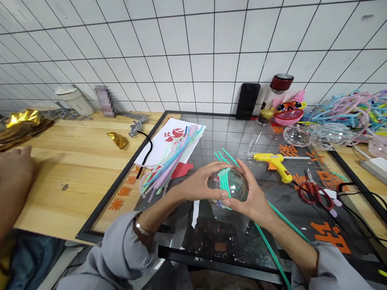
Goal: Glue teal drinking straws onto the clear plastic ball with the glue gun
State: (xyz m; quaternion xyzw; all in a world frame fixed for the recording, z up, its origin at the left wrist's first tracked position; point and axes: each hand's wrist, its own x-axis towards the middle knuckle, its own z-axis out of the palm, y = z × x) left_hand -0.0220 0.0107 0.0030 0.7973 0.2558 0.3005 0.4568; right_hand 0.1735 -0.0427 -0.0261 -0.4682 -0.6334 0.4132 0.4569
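Both of my hands cup a clear plastic ball point(233, 184) above the glass work mat point(233, 237). My left hand point(199, 184) wraps its left side, thumb against the front. My right hand point(248, 197) closes round the right side and underneath. Green strips point(224, 181) run over the ball's surface, and a long green strip point(274, 254) trails down to the lower right past my right forearm.
A yellow glue gun point(275, 162) and red-handled scissors point(315, 192) lie right of the ball. A bundle of pastel tubes on white paper point(171, 154) sits to the left. Clear half-shells point(296, 135), a bottle point(273, 97) and a phone point(248, 100) stand near the wall. Another person's hand point(11, 164) rests on the wooden table at left.
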